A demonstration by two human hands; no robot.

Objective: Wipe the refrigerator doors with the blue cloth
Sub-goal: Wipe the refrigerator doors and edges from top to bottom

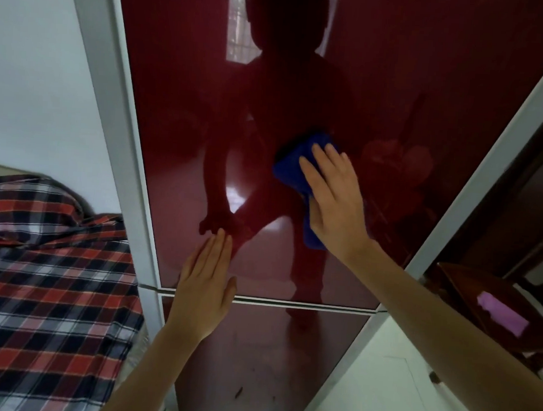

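The refrigerator fills the middle of the view, with a glossy dark red upper door (180,111) framed in white and a lower door (254,363) below a white seam. My right hand (334,202) lies flat on the blue cloth (293,167), pressing it against the upper door right of centre. The cloth shows above and left of the fingers and below the palm. My left hand (206,287) rests flat on the upper door near its bottom edge, fingers together, holding nothing. My dark reflection shows in the glass.
A plaid red, black and white fabric (46,287) covers something low at the left, close to the fridge side. A dark wooden piece (480,300) with a purple patch (500,313) stands at the right. White floor (379,390) lies below.
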